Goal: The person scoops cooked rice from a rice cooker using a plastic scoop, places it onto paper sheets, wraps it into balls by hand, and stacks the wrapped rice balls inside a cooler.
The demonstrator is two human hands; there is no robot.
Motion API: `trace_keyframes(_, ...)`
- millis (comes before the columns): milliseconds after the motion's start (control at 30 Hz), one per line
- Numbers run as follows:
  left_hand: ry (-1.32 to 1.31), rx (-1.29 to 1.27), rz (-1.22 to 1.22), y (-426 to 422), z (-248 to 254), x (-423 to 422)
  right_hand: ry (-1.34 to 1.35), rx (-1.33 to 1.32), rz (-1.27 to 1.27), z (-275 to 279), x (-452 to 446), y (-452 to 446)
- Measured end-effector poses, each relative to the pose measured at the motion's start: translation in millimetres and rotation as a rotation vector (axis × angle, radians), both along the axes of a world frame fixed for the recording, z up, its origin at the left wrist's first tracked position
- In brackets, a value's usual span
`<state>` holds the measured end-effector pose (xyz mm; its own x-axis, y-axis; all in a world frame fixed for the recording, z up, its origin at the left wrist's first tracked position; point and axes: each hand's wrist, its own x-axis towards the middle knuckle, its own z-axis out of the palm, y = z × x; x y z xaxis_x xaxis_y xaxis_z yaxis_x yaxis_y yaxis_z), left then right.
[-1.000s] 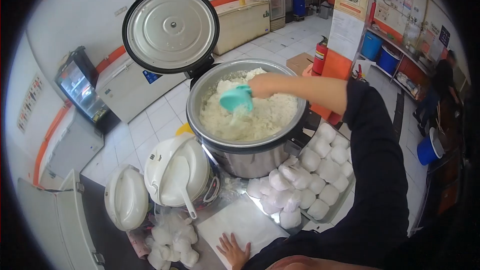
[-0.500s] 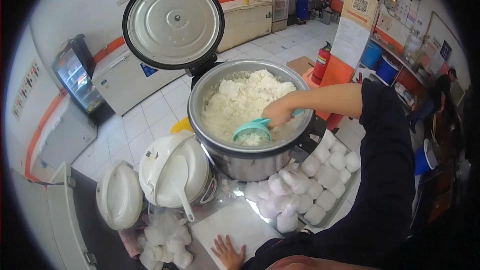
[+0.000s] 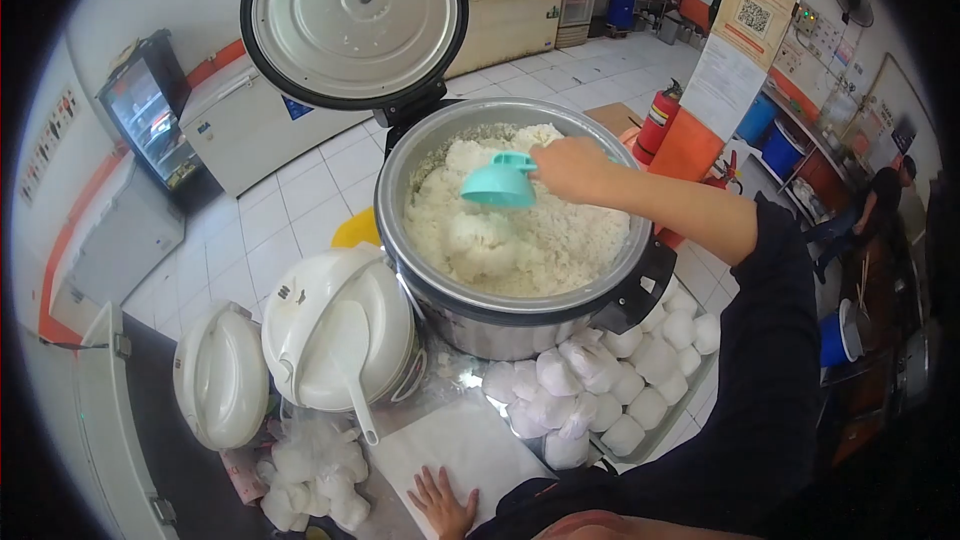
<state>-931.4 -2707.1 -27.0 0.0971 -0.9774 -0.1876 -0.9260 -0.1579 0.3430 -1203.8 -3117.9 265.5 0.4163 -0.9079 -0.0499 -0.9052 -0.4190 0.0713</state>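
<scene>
My right hand (image 3: 575, 168) is closed around the handle of a teal scoop (image 3: 498, 183). The scoop is tipped with its rounded back upward, over the white rice (image 3: 560, 240) in a big open rice cooker (image 3: 520, 325). Below the scoop sits a rounded lump of rice, slightly blurred. On a sheet of white paper (image 3: 460, 455) in front of the cooker, my left hand (image 3: 442, 502) lies flat with its fingers spread. Right of the paper, wrapped rice portions (image 3: 622, 385) fill a metal tray.
The cooker's lid (image 3: 355, 20) stands raised behind it. To the left are a white lidded container (image 3: 330, 340) with a white paddle (image 3: 350, 360) on top, another white lid (image 3: 220, 375) and bagged portions (image 3: 315, 475). A person (image 3: 870, 210) is at far right.
My right hand has raised the scoop from the rice and turned it over. A rounded rice lump now shows beneath it. My left hand stays flat on the paper.
</scene>
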Motion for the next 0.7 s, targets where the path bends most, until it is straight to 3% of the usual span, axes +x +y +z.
trace_keyframes(67, -0.014, -0.007, 0.003, 1, 0, -1, 0.152, 0.204, 0.029, -8, 15, 12)
trace_keyframes(167, -0.028, -0.01, -0.005, 1, 0, 0, 0.121, 0.149, 0.134, -12, 25, 39)
trace_keyframes(367, 0.003, -0.011, 0.014, -1, 1, -2, 0.052, 0.301, 0.088, 8, 11, 76)
trace_keyframes(567, -0.009, 0.014, 0.006, -2, -2, 0, 0.018, 0.59, 0.282, -17, -23, 22)
trace_keyframes(667, -0.001, 0.014, 0.005, -1, 1, 0, -0.011, 0.531, 0.208, -2, -18, 4)
trace_keyframes(700, 0.006, 0.01, 0.007, -2, 4, -2, -0.031, 0.287, 0.088, 10, -11, 14)
